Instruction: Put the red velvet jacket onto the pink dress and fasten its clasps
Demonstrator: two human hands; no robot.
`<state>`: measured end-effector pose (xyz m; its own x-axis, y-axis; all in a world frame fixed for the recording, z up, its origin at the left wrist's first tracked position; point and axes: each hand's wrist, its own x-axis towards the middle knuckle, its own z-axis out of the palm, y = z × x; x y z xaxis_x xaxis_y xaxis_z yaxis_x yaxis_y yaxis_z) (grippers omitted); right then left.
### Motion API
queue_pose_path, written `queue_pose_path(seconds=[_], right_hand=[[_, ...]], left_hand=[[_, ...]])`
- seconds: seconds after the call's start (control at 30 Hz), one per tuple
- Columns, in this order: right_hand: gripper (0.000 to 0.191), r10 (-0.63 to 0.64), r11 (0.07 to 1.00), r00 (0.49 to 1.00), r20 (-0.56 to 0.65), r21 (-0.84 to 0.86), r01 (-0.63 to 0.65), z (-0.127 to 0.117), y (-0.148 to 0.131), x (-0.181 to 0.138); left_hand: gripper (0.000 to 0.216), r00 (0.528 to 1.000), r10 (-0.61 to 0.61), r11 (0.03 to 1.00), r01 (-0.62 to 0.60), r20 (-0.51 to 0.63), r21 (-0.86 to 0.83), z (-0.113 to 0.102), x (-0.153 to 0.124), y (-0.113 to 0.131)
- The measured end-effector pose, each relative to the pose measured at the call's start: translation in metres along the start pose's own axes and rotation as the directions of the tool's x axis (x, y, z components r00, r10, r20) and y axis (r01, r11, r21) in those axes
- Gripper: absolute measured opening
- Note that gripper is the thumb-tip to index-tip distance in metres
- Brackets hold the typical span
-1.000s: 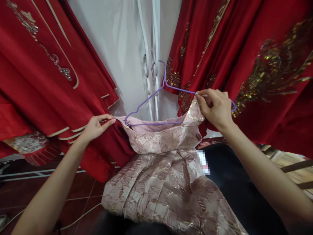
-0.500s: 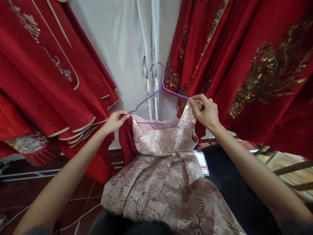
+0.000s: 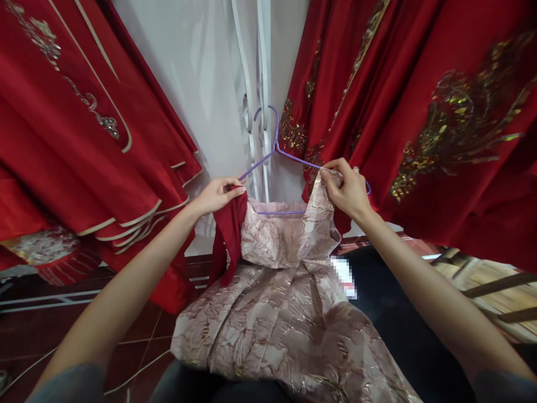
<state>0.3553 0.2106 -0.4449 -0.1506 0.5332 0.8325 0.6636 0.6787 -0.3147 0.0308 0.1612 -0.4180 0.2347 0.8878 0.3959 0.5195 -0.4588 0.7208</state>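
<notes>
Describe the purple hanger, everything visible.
The hanger is thin purple wire, likely coated, with a curled hook at top and two sloping shoulders above a straight bottom bar. It is held upright before a white wall, tilted slightly, hook free of any rail. The left hand pinches its left shoulder, the right hand its right. A pink brocade dress covers both ends; the bar shows at the neckline.

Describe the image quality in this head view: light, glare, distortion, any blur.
Head view: soft, even light; glare streaks on the white panel and sheen on the pink dress. Wide-angle distortion bows the red garments outward at the edges. A pixelated patch masks part of the dress. Both hands, left hand and right hand, look sharp.
</notes>
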Motion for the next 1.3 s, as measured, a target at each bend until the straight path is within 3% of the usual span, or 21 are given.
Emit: queue_pose_path(seconds=[0.13, 0.3, 0.37, 0.43, 0.53, 0.63, 0.77, 0.83, 0.93, 1.07, 1.13, 1.2, 1.3], right_hand=[[0.021, 0.026, 1.0, 1.0, 0.009, 0.006, -0.026, -0.002, 0.005, 0.001], [0.022, 0.06, 0.996, 0.998, 0.022, 0.068, -0.062, -0.001, 0.01, 0.002], [0.022, 0.077, 0.993, 0.996, 0.038, 0.092, -0.08, 0.001, 0.011, 0.001], [0.023, 0.092, 0.988, 0.994, 0.058, 0.12, -0.098, 0.003, 0.011, 0.001], [0.025, 0.1, 0.98, 0.991, 0.086, 0.165, -0.113, 0.005, 0.012, 0.0], [0.025, 0.108, 0.973, 0.989, 0.099, 0.194, -0.126, 0.007, 0.012, 0.0], [0.025, 0.106, 0.968, 0.989, 0.105, 0.218, -0.127, 0.008, 0.011, -0.001], [0.025, 0.096, 0.967, 0.987, 0.132, 0.225, -0.124, 0.006, 0.01, 0.0], [0.028, 0.076, 0.957, 0.961, 0.264, 0.251, -0.145, -0.001, 0.01, 0.01], [0.033, 0.035, 0.932, 0.894, 0.446, 0.308, -0.19, -0.011, 0.017, 0.038], [0.035, 0.027, 0.925, 0.826, 0.563, 0.3, -0.235, -0.009, 0.021, 0.056], [0.035, 0.014, 0.918, 0.696, 0.718, 0.266, -0.293, 0.0, 0.021, 0.072], [0.04, -0.002, 0.933, 0.427, 0.904, 0.156, -0.325, 0.025, 0.012, 0.091]], left_hand=[[0.046, 0.995, 0.072, 0.995, -0.067, -0.071, 0.07, -0.001, -0.006, 0.005], [0.042, 0.949, 0.123, 0.975, -0.061, -0.29, 0.215, -0.027, -0.045, -0.001], [0.037, 0.946, 0.061, 0.986, -0.007, -0.318, 0.168, -0.041, -0.066, -0.008], [0.033, 0.941, -0.081, 0.994, 0.099, -0.33, 0.038, -0.054, -0.085, -0.018], [0.036, 0.888, -0.314, 0.945, 0.259, -0.334, -0.2, -0.069, -0.102, -0.034], [0.043, 0.821, -0.441, 0.888, 0.341, -0.363, -0.307, -0.077, -0.099, -0.051], [0.048, 0.728, -0.498, 0.867, 0.42, -0.471, -0.267, -0.079, -0.073, -0.062], [0.048, 0.766, -0.453, 0.892, 0.384, -0.457, -0.24, -0.074, -0.056, -0.058], [0.047, 0.872, -0.308, 0.948, 0.248, -0.38, -0.199, -0.06, -0.029, -0.042], [0.047, 0.934, -0.198, 0.975, 0.158, -0.298, -0.153, -0.042, 0.007, -0.015], [0.046, 0.945, -0.15, 0.981, 0.104, -0.292, -0.166, -0.036, 0.021, -0.004], [0.044, 0.939, -0.077, 0.983, 0.016, -0.334, -0.183, -0.033, 0.032, 0.006], [0.042, 0.919, -0.007, 0.98, -0.073, -0.393, -0.187, -0.031, 0.04, 0.019]])
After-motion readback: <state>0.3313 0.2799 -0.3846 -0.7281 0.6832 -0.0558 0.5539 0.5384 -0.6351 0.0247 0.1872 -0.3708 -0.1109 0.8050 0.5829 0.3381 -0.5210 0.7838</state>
